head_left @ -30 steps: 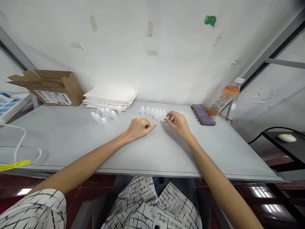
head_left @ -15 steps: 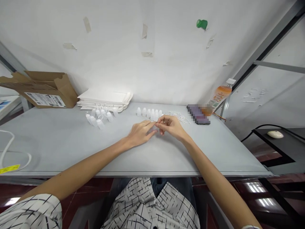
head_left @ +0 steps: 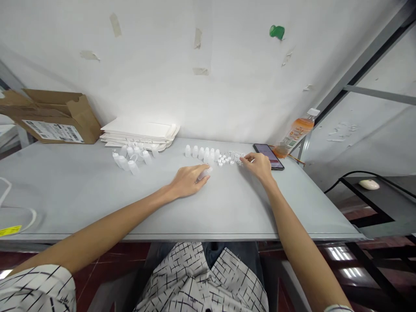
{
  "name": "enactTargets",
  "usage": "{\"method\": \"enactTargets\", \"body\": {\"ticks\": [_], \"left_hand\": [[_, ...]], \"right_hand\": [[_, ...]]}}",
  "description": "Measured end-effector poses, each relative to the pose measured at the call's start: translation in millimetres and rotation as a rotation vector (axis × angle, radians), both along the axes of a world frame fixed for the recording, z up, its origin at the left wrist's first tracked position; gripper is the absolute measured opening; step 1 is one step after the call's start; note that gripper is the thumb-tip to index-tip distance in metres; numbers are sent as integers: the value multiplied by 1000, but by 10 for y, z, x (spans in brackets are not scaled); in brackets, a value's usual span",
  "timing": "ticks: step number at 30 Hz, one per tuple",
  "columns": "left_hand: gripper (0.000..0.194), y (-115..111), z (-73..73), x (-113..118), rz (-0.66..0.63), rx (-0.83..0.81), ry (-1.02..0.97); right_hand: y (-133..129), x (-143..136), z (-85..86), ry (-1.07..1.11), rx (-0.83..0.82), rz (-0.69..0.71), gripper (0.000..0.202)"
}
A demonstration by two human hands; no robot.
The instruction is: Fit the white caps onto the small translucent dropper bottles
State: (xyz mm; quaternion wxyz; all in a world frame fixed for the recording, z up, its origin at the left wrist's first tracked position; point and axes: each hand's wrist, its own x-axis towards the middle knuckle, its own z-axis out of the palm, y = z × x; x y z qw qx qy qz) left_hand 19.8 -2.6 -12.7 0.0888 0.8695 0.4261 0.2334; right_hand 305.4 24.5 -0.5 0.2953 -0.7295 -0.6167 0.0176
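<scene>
Left hand (head_left: 187, 181) curling loosely around a small white bottle (head_left: 204, 173) lying on the table (head_left: 81, 199); right hand (head_left: 258, 164) reaching, fingertips pinching at the scattered caps (head_left: 227, 160), grip unclear.

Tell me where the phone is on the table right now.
In the head view the phone lies flat at the table's far right, just beyond the right hand and beside the orange drink bottle.

No legible text. Shipping label on cardboard box (head_left: 55, 119), label on orange drink bottle (head_left: 294, 132), yellow tape strip (head_left: 9, 230): print too small/blurred to read.
</scene>
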Motion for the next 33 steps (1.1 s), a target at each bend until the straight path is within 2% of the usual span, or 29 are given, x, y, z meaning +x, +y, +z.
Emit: {"method": "enactTargets", "body": {"ticks": [3,7,11,15,19,25,33], "left_hand": [[39,-5,0,-1,-9,6,-3],[38,-1,4,-1,-12,2,0],[37,-1,5,-1,-17,1,-2],[37,-6,3,0,-19,-2,8],[37,-10,1,-1,-22,9,14],[38,-10,-2,-4,-25,19,18],[38,-12,6,-11,-50,48,5]], "right_hand": [[-6,-96,-31,-23,-46,16,18],[12,-104,-37,78,4,24,18],[12,-78,25,485,62,82,23],[-33,-98,139,963,-3,116,28],[-70,-127,219,1198,-15,173,27],[-87,-136,257,1298,1,189,27],[-107,-156,269,1307,-26,224,31]]}}
